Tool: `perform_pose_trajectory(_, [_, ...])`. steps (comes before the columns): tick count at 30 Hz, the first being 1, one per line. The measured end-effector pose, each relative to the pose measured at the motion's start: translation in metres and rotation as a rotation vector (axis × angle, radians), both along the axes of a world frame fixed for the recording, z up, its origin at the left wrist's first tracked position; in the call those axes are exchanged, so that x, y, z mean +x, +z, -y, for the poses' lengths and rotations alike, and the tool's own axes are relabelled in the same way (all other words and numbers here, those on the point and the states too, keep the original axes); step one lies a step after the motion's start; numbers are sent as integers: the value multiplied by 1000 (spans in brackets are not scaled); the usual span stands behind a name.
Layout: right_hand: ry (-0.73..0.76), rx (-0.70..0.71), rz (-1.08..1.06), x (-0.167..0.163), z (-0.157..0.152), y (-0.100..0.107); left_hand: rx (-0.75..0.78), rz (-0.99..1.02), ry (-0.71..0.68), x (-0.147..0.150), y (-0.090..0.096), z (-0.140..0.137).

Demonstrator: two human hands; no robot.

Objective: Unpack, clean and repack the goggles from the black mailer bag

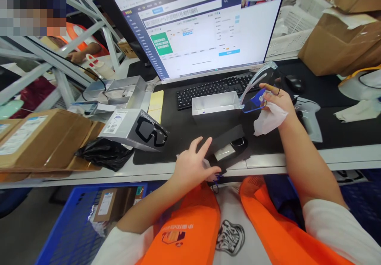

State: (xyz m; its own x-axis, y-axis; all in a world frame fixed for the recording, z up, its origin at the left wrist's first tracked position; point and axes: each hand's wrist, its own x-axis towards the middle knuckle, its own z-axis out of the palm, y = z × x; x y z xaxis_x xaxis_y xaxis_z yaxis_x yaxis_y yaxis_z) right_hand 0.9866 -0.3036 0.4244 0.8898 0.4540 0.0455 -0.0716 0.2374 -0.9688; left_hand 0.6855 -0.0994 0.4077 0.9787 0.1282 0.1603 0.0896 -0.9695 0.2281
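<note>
My right hand [278, 102] pinches a pair of blue-lensed glasses [254, 100], one pale clear temple pointing up. A crumpled white wrap [269, 119] hangs from the same hand. My left hand [192, 164] has its fingers spread beside an opened black case [228, 148]. Inside that case lie a whitish packet and a small dark item. Something translucent shows under the left palm, partly hidden. Behind the case stands an open silver-rimmed box [216, 105]. A silver carton [135, 130] printed "Wakening" with a picture of glasses lies tilted to the left.
A monitor [202, 35] stands behind a keyboard [214, 88]. A mouse [294, 83] and a white handheld scanner [309, 118] are on the right. Brown cartons [32, 138] and a black bag [102, 154] sit left. Below is a blue crate [65, 221]. Another person works beyond the frame.
</note>
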Motion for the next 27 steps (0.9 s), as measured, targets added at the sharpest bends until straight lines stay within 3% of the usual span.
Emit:
perform_pose_trajectory(4, [30, 0, -9, 2, 2, -2, 3, -118, -23, -1, -7, 9])
perform_pose_trajectory(11, [-49, 22, -30, -1, 1, 2, -31, 55, -109, -4, -15, 0])
perform_pose_trajectory(15, [-32, 40, -23, -1, 0, 4, -12, -69, -92, 0, -13, 10])
perform_pose_trajectory(17, [-23, 39, -4, 0, 1, 3, -65, -109, -54, 4, -13, 12])
perform_pose_trajectory(20, [-22, 46, 27, 6, 4, -1, -260, -86, -80, 9, -11, 2])
perform_pose_trajectory(24, [-15, 91, 47, 21, 12, -6, -471, 70, -221, 7, 10, -32])
perform_pose_trajectory(27, [-30, 130, 59, 33, 20, -8, -447, 219, -218, 11, 41, -59])
